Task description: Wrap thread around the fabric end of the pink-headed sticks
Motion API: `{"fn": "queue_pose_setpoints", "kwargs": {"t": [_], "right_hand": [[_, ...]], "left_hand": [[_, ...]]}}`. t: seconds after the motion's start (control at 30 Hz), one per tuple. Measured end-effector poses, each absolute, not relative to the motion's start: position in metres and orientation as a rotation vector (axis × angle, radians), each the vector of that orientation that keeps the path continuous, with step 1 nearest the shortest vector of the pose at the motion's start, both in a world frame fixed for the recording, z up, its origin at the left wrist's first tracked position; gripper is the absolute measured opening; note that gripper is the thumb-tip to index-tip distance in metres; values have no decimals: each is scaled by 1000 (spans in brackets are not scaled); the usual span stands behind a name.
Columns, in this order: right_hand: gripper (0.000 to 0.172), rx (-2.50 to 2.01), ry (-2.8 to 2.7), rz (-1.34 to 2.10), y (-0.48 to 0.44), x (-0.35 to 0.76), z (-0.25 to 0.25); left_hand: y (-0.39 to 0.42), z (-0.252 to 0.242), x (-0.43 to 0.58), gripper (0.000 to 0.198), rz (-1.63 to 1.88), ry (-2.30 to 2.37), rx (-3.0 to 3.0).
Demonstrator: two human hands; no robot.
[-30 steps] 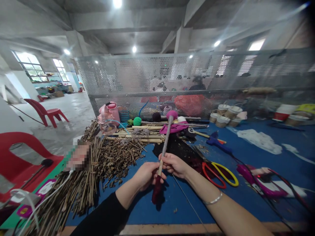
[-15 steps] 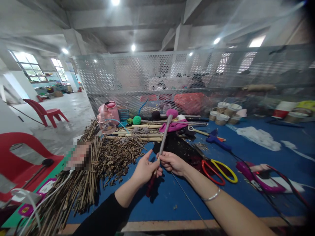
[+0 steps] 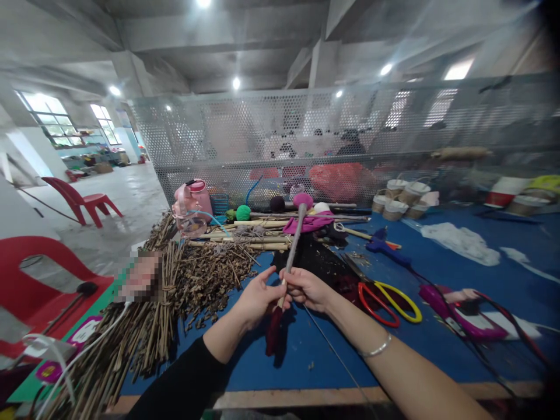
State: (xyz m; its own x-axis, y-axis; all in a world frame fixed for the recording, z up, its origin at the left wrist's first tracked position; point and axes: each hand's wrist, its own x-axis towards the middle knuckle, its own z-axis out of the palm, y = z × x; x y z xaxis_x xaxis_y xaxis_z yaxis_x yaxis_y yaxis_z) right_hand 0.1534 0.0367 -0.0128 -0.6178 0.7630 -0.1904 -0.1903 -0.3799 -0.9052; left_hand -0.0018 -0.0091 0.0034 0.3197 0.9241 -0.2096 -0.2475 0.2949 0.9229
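While both hands pinch stick (image 3: 292, 251) | left grip (image 3: 258, 297) closed | right grip (image 3: 308, 287) closed | pink jug (image 3: 193, 207) contents unclear

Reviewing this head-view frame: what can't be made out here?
- Stick: its middle is hidden by the left hand and right hand.
- Scene behind the mesh fence: blurred.
- Object on the twig bundle: pixelated.
- Pink tool: smeared near the right edge.
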Motion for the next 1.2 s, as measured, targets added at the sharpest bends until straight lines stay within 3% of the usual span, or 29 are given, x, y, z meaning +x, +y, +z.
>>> {"fn": "queue_pose_setpoints", "kwargs": {"t": [0.1,0.33,0.5,0.63,0.77,0.97,1.2], "right_hand": [[41,-813,-1207,2009,35,152,-14],[41,-979,-1234,1904,38,145,-22],[38,-822,-1208,1985,43,151,-21],[35,-780,-1263,1986,46,153,-24],[35,-901,-1315,1919,46,146,-24],[32,-984,-1285,1848,46,141,-21],[37,-792,-1199,1897,46,152,-24]], "left_hand": [[-9,2,0,89,902,865,871],[-5,-9,-4,82,980,1220,1326],[-6,-2,0,88,992,1011,983],[-5,3,-2,77,958,947,830],[7,4,-13,61,754,1087,1159],[25,12,-15,74,816,1408,1771],[13,1,1,87,951,985,1116]]}}
